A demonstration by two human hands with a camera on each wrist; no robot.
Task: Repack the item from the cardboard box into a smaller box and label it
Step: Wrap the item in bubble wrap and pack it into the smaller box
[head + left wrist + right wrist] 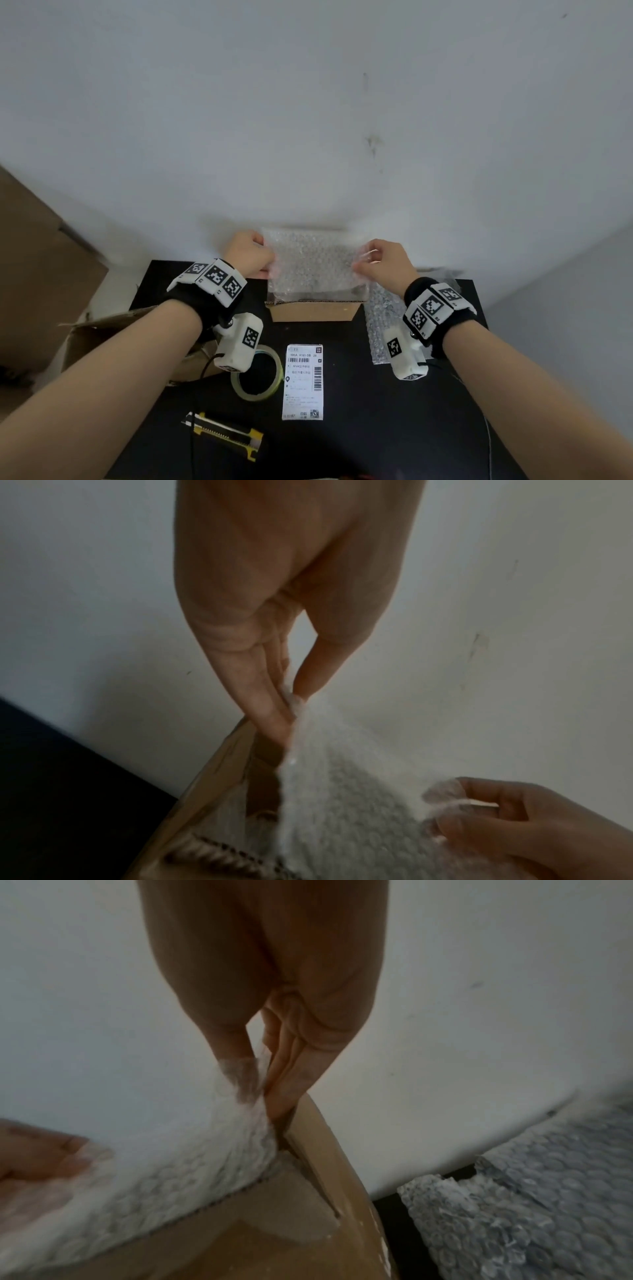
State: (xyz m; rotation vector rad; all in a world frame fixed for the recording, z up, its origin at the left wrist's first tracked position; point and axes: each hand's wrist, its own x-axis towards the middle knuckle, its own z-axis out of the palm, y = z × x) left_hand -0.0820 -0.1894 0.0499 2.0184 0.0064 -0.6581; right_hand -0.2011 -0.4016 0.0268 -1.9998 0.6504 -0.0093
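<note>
Bubble-wrapped item (313, 265), upright, long axis left-right, pinched by left hand (248, 255) and right hand (383, 263) over small box (313, 310).

Bubble-wrapped item (313, 267) upright in small box (313, 311)

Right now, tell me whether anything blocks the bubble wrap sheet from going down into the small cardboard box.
Nothing visible does. Both hands, left and right, pinch the clear bubble wrap sheet directly over the small brown cardboard box, whose top is open; its lower edge already dips inside.
</note>
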